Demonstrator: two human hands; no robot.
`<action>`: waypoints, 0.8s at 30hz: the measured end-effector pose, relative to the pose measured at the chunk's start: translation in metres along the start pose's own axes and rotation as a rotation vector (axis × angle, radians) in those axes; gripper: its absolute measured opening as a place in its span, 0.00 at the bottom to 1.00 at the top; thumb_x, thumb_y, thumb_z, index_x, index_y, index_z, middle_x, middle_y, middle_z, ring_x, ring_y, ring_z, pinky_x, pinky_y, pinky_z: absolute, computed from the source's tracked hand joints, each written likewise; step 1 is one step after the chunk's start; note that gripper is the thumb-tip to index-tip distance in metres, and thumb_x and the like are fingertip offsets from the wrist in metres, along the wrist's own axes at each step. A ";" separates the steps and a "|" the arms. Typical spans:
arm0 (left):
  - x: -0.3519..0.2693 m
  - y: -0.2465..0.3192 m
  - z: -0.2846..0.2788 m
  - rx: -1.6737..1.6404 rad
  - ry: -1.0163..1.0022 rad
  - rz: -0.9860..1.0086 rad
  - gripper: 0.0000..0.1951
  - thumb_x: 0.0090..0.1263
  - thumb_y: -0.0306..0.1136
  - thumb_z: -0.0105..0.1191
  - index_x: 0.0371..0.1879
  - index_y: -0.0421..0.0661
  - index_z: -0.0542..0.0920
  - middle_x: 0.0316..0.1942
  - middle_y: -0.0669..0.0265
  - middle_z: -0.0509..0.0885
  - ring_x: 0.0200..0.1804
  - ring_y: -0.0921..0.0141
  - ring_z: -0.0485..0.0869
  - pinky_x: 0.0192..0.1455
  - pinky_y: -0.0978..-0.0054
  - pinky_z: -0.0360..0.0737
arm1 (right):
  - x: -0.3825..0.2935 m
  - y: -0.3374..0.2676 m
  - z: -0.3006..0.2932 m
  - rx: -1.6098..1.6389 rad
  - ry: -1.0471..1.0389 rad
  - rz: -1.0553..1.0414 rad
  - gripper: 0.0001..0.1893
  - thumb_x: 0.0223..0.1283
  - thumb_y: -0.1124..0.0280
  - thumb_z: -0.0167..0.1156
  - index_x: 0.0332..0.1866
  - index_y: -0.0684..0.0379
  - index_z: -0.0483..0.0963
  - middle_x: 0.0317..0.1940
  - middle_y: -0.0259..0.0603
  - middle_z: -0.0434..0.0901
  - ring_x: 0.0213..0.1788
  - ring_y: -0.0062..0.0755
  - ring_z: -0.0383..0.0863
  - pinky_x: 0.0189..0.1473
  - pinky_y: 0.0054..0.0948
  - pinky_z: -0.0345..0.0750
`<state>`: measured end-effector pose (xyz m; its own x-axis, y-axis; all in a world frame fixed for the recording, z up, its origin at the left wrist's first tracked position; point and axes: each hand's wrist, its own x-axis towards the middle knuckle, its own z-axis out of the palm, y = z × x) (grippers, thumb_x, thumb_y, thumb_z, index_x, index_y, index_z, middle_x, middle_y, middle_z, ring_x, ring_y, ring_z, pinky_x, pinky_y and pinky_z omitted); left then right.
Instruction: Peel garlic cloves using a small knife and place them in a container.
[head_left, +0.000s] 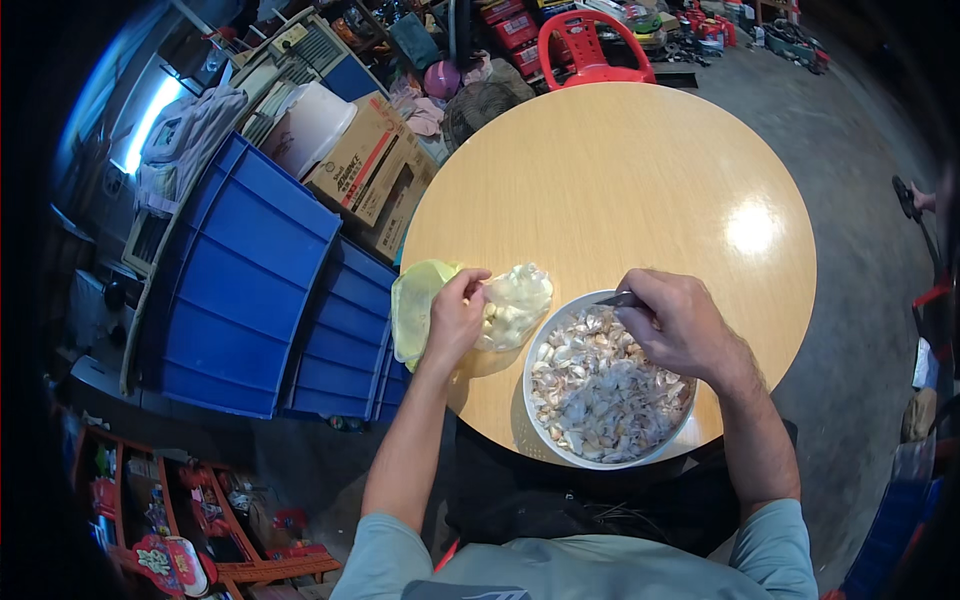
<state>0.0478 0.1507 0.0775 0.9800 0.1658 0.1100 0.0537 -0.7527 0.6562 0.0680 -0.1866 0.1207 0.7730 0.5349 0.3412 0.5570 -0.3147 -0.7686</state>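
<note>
On a round wooden table stands a white bowl filled with garlic cloves and loose papery garlic skins. My right hand is over the bowl's upper right part, closed on a small knife whose blade points left. My left hand is at the left edge of a clear plastic bag with peeled cloves in it; thumb and forefinger are near each other, and whether they hold anything cannot be told. A yellow-green plastic bag lies left of that hand at the table's edge.
Large blue plastic crates stand left of the table, with cardboard boxes and a white tub behind. A red plastic chair is at the far edge. Someone's foot in a sandal shows far right.
</note>
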 end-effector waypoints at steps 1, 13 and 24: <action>-0.007 0.009 0.000 -0.004 -0.007 0.003 0.09 0.73 0.25 0.56 0.50 0.39 0.84 0.38 0.64 0.87 0.42 0.74 0.83 0.45 0.76 0.79 | -0.001 0.002 0.000 -0.010 -0.002 0.014 0.06 0.60 0.75 0.62 0.34 0.64 0.72 0.26 0.46 0.78 0.31 0.46 0.83 0.36 0.43 0.79; -0.098 0.070 0.031 -1.225 -0.091 -0.389 0.12 0.78 0.29 0.55 0.57 0.41 0.78 0.47 0.62 0.86 0.46 0.74 0.86 0.45 0.80 0.84 | -0.005 0.002 0.015 -0.111 0.053 -0.029 0.07 0.59 0.74 0.62 0.36 0.64 0.72 0.32 0.49 0.80 0.37 0.52 0.84 0.39 0.46 0.80; -0.100 0.124 0.051 -1.241 -0.094 -0.306 0.12 0.78 0.32 0.56 0.54 0.41 0.77 0.44 0.65 0.85 0.42 0.76 0.84 0.45 0.79 0.81 | -0.013 -0.023 0.016 -0.049 0.091 -0.152 0.12 0.57 0.69 0.68 0.37 0.62 0.72 0.29 0.48 0.79 0.34 0.50 0.83 0.36 0.44 0.79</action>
<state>-0.0341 0.0083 0.1097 0.9717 0.1428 -0.1880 0.1143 0.4123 0.9039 0.0407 -0.1733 0.1250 0.7016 0.5067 0.5011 0.6822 -0.2744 -0.6777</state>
